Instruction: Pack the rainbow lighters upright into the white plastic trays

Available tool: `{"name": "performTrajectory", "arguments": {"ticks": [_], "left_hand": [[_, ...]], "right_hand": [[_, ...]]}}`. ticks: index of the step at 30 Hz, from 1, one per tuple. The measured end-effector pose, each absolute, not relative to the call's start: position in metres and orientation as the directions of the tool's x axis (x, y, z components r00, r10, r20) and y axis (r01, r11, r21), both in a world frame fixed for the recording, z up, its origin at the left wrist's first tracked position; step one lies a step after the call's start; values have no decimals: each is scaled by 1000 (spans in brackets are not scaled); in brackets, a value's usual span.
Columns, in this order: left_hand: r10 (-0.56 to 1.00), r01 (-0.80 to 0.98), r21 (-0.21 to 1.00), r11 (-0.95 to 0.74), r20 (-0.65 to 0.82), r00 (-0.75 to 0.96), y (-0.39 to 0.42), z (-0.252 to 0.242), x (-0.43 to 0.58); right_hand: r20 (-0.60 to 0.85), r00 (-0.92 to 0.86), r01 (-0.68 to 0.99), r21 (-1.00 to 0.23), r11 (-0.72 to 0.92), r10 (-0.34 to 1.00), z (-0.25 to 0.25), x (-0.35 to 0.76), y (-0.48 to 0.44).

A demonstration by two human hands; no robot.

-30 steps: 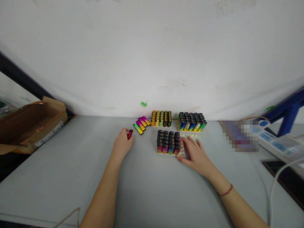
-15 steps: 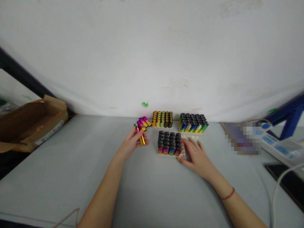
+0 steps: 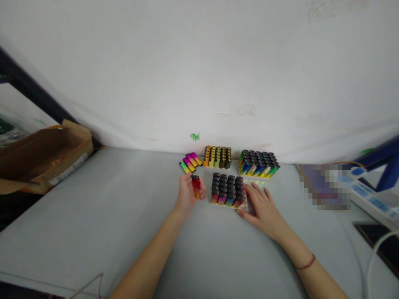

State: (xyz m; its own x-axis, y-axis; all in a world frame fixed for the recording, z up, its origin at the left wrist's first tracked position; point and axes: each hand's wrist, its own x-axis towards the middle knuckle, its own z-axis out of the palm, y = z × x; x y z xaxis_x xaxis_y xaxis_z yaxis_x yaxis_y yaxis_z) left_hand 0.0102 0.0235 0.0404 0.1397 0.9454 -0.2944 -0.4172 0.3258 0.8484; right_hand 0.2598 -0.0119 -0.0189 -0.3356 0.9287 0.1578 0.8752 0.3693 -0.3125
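My left hand [image 3: 187,195] is closed round a red and yellow lighter [image 3: 196,187], held upright just left of a tray of black-topped lighters [image 3: 226,189]. Fingers of my right hand [image 3: 261,207] rest against the right side of that tray, thumb at its near corner; they grip its edge. Several loose pink, yellow and green lighters [image 3: 190,162] lie behind my left hand. Beside them stands a block of yellow, orange and dark lighters [image 3: 217,157]. Farther right is a block of multicoloured lighters with black tops [image 3: 258,163].
An open cardboard box [image 3: 71,151] is at the left edge. On the right are a blurred flat item [image 3: 324,187], a white power strip [image 3: 370,199], a dark flat device [image 3: 378,243] and a white cable [image 3: 370,265]. A wall stands behind the table [image 3: 109,216].
My left hand has moved right and nearer the front tray, turning the lighter more upright. My right hand stays at the tray's right side. The whole view has shifted slightly.
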Motion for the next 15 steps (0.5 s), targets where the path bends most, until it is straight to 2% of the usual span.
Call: {"name": "performTrajectory", "arguments": {"ticks": [5,15], "left_hand": [[954,-361,883,299,-263,148,22,37,14],[950,-453,837,307,-301,89,22,37,15]], "right_hand": [[153,-333,876,-313,365,930,-19,260,-12],[163,-333,874,-316,369,929,-21,260,-11]]}}
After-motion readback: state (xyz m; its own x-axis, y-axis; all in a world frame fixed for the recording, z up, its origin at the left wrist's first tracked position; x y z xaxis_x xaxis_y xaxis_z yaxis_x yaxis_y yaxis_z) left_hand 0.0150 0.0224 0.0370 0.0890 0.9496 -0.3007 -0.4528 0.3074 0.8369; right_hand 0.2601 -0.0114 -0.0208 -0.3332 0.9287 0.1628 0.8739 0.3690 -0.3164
